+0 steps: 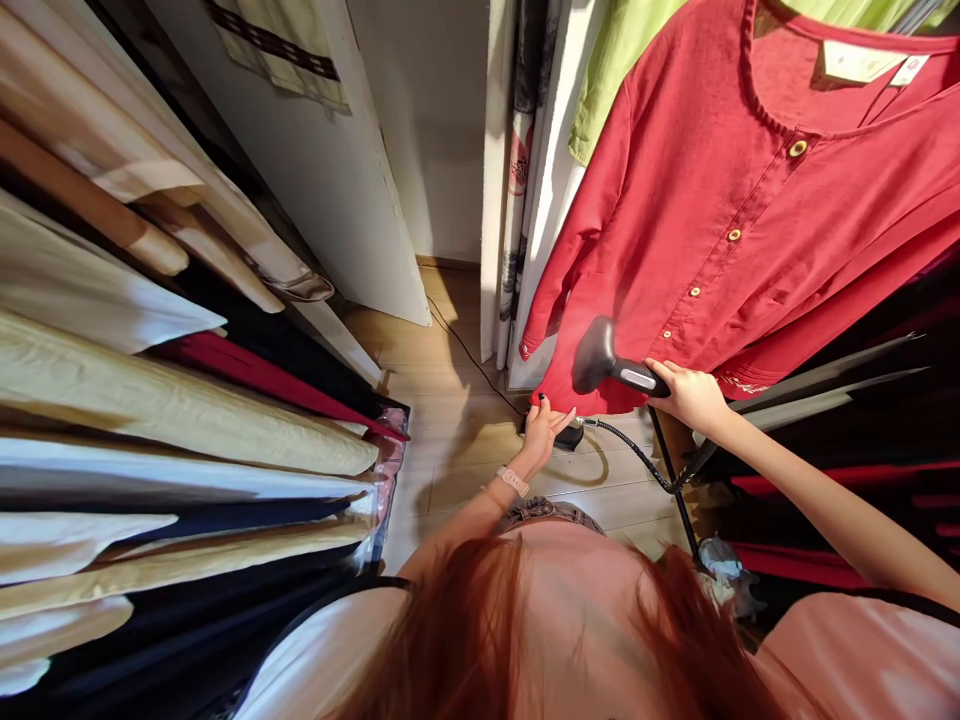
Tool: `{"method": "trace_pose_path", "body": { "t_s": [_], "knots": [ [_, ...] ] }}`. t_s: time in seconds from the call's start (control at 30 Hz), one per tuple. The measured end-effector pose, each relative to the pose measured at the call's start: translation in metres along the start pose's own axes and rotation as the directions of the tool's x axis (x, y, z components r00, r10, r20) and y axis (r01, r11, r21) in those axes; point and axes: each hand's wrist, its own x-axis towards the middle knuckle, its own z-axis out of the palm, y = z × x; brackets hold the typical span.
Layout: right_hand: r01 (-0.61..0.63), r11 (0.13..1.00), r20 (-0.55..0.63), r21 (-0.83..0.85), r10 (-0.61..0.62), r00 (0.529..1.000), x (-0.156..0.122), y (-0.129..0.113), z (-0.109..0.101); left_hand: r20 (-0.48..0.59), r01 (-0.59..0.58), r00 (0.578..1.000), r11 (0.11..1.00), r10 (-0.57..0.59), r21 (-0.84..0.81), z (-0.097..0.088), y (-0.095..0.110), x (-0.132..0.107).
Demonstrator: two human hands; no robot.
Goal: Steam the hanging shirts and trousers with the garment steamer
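Observation:
A red buttoned blouse (667, 200) hangs at the upper right, its lower hem reaching down towards me. My right hand (691, 397) is wrapped round the handle of a black garment steamer (596, 352), whose head lies against the lower front of the blouse. At the bottom left corner of the hem, my left hand (541, 435) pinches the red cloth between thumb and fingers. A ribbed black steam hose (634, 455) curves below the steamer. The steamer's front face is turned to the cloth and hidden.
Closely hung clothes (187, 400) line the left side, and dark garments (862, 440) hang at the right. A black steamer base (568, 437) sits on the wooden floor (450, 400), with a thin cord (465, 345) running off. A white door (300, 150) stands ajar ahead.

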Motion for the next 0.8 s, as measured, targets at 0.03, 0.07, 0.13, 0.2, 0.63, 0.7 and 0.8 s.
{"method": "trace_pose_path", "body": {
  "t_s": [0.03,0.07,0.13,0.2,0.63,0.7,0.8],
  "knots": [
    [-0.024,1.0,-0.011,0.007,0.024,1.0,0.001,-0.002,-0.002,-0.008,0.011,1.0,1.0,-0.011,-0.004,0.0,0.0,0.0],
    [-0.059,0.998,-0.032,0.015,0.059,0.998,0.002,-0.003,-0.004,-0.01,0.021,1.0,1.0,-0.021,-0.011,-0.001,0.0,-0.001],
    [-0.096,0.995,-0.059,0.034,0.098,0.993,0.005,-0.008,-0.007,-0.005,0.038,0.999,0.999,-0.038,-0.025,-0.003,-0.001,-0.002],
    [-0.062,0.997,-0.034,0.046,0.064,0.997,0.009,-0.012,-0.01,0.0,0.048,0.999,0.998,-0.048,-0.035,-0.005,-0.001,-0.003],
    [-0.149,0.871,-0.1,0.469,0.22,0.97,0.014,-0.081,0.043,-0.045,0.073,0.996,0.993,-0.077,-0.088,-0.008,0.007,0.01],
    [-0.162,0.792,-0.151,0.588,0.305,0.94,-0.002,-0.104,0.062,-0.052,0.069,0.996,0.994,-0.074,-0.086,-0.011,0.01,0.015],
    [-0.21,0.634,-0.187,0.744,0.499,0.846,-0.029,-0.14,0.09,-0.064,0.05,0.997,0.997,-0.054,-0.065,-0.018,0.017,0.02]
  ]
}}
